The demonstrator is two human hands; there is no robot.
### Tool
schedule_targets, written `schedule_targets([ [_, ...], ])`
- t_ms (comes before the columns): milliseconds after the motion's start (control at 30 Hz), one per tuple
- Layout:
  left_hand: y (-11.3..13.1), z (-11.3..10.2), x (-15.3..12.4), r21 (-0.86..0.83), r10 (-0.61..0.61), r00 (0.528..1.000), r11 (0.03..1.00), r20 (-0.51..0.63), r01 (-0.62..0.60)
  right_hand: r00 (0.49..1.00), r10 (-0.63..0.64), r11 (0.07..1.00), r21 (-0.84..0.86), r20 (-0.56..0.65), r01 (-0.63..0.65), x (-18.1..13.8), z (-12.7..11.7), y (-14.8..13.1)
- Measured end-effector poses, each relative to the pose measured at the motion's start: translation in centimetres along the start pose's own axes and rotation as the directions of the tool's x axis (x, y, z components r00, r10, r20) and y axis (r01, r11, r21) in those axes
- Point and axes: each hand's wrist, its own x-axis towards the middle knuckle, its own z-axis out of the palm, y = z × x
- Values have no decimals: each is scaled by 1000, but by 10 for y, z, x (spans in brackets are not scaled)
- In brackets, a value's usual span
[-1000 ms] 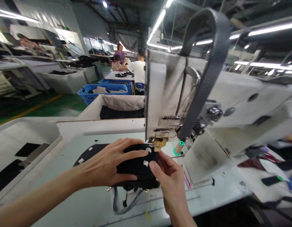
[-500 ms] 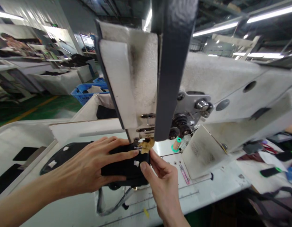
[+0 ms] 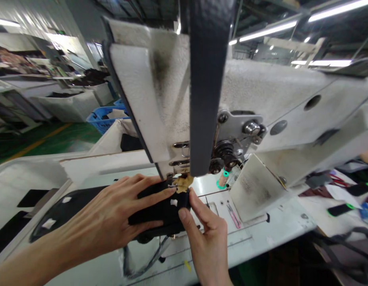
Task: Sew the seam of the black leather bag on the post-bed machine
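Observation:
A black fabric piece (image 3: 160, 212) with small white tags lies on the table under the head of a white sewing machine (image 3: 261, 103). My left hand (image 3: 112, 216) lies flat on top of it, fingers spread, fingertips near the presser foot (image 3: 172, 185). My right hand (image 3: 203, 234) pinches the fabric's right edge between thumb and fingers, just below the presser foot. A dark grey strap (image 3: 206, 87) hangs down in front of the machine head.
A green-based thread spool (image 3: 222, 179) and pink snips (image 3: 233, 210) sit on the white table (image 3: 255, 238) right of the needle. Scraps and tools lie at the far right. Bins with black fabric (image 3: 127, 141) and a blue crate (image 3: 105, 117) stand behind.
My view has moved closer to the machine head and lower. Both hands stay on the black fabric, which sits a little further left under the presser foot.

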Motion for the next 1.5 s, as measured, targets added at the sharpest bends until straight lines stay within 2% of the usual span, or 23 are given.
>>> schedule_targets([
  [133,-1,2,0,-25,-29,999,999,23,29,1000,-14,1000,4,7,14,1,1,-3],
  [333,-3,2,1,-84,-63,992,994,112,73,999,45,997,63,6,-45,6,2,-5],
  [467,-2,-1,3,-91,-110,991,989,79,117,999,23,996,85,23,-25,11,2,-6],
  [667,-5,-4,13,-82,-99,992,991,78,105,999,2,991,137,42,-8,19,5,-5],
  [900,-5,-3,12,-90,-140,979,984,147,154,997,74,940,333,31,-80,22,7,5],
  [1100,-14,-7,8,-227,-6,980,972,200,53,983,183,863,476,19,-170,21,8,-4],
  [1300,-16,-15,11,-232,27,953,972,302,46,968,250,811,549,-16,-201,27,15,-15],
  [1400,-14,-16,12,-221,28,951,974,307,42,970,239,801,573,-38,-175,30,20,-16],
  [1500,-13,-14,13,-205,47,963,979,264,8,973,225,806,571,-54,-155,30,22,-14],
])
